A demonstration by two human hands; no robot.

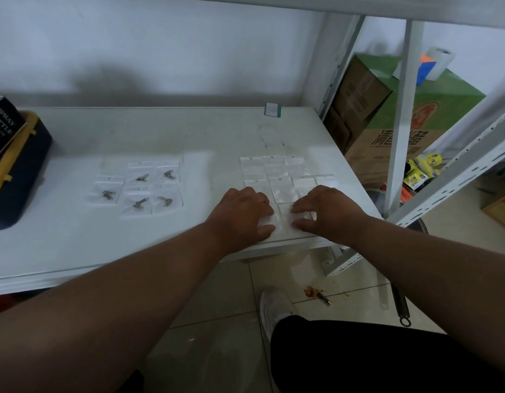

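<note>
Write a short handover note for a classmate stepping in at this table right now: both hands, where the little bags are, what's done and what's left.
Left hand and right hand: each pinches one side of a small clear bag lying near the front edge of the white table.
Done: five filled bags, each with a small metal part inside, lie grouped to the left.
Waiting: the empty bags are laid out in rows just beyond the hands.
Left: the bag in hand looks empty. It probably needs opening and filling, then the rest. No loose metal parts are in view.
</note>
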